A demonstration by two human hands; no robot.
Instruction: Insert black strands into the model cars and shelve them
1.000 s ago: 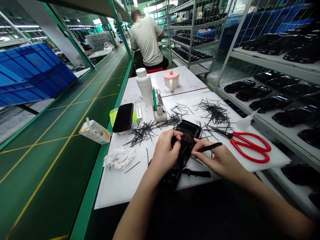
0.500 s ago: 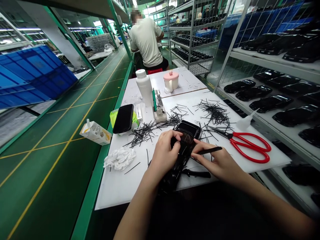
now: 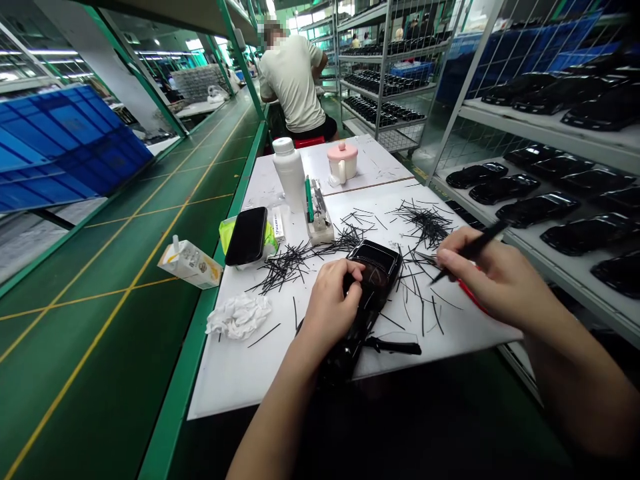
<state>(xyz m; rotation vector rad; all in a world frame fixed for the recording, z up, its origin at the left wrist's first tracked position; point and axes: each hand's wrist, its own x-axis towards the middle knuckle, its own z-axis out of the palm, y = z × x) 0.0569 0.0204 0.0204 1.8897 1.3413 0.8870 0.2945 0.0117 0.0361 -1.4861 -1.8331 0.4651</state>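
A glossy black model car (image 3: 376, 303) rests at a slant on the white tabletop, its underside partly covered by my hand. My left hand (image 3: 334, 300) is closed on its left side, thumb and fingers bent over the edge. Off to the right, my right hand (image 3: 493, 277) pinches slim black tweezers (image 3: 473, 250), their tip pointing down-left above the table. Beneath that hand are red-handled scissors (image 3: 474, 293), mostly hidden. Thin black strips (image 3: 425, 225) lie in a loose pile beyond the tweezers, with a second heap of strips (image 3: 287, 268) left of the car.
A black part (image 3: 395, 346) lies near the front edge. Along the left are crumpled tissue (image 3: 239, 317), a phone (image 3: 247, 237) and a drink carton (image 3: 191, 263). Behind stand a white bottle (image 3: 289, 173), a tool holder (image 3: 320, 230) and a lidded cup (image 3: 343, 162). Shelved cars (image 3: 540, 208) line the right.
My right hand has moved away from the car, right and upward, with the tweezers, and now covers most of the scissors. My left hand stays on the car.
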